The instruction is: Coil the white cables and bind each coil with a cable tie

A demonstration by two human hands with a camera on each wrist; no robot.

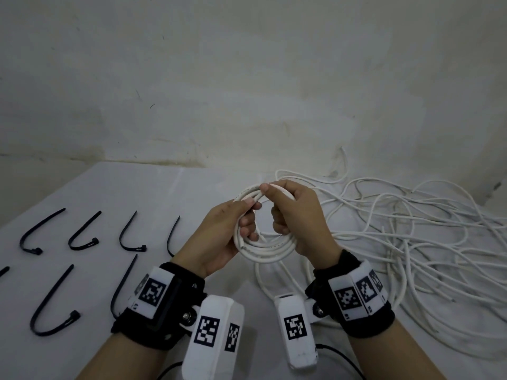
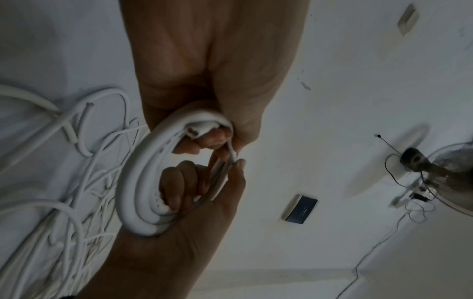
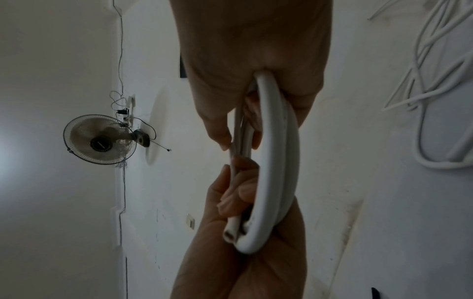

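Coiling step, near its end by my reading: a small coil [image 1: 264, 249] of white cable is held up over the worktop [image 1: 164, 193], between both hands, several turns lying side by side. Left hand [image 1: 219, 237] grips the coil's left side, fingers curled through the loop, thumb on top near a free cable end that pokes up and away. Right hand [image 1: 296, 215] has its grip closed on the right side, thumb and forefinger pinching the upper strands close to the left thumb. Right wrist view shows a cut end [image 3: 228, 235] tucked at the left palm: hollow round jacket, smooth, matte white. Cable looks fairly stiff and springy; the turns keep a round shape but would likely splay if released. Faint print runs along the jacket, unreadable. No tie on this coil yet. Loose cables [image 1: 411, 242] sprawl in a tangled heap to the right, on the worktop, some running under the hands; whether one joins the held coil I cannot tell. Cable ties [image 1: 82, 237] lie in two rows well to the left: black, flat plastic straps, bent into hooks, a small head at one end. Next move, as I judge it: settle the last end into the bundle, keep one hand clamped on the turns, free the other to fetch a tie; the left is nearer them. Worktop white, smooth, faintly glossy; wall behind scuffed.
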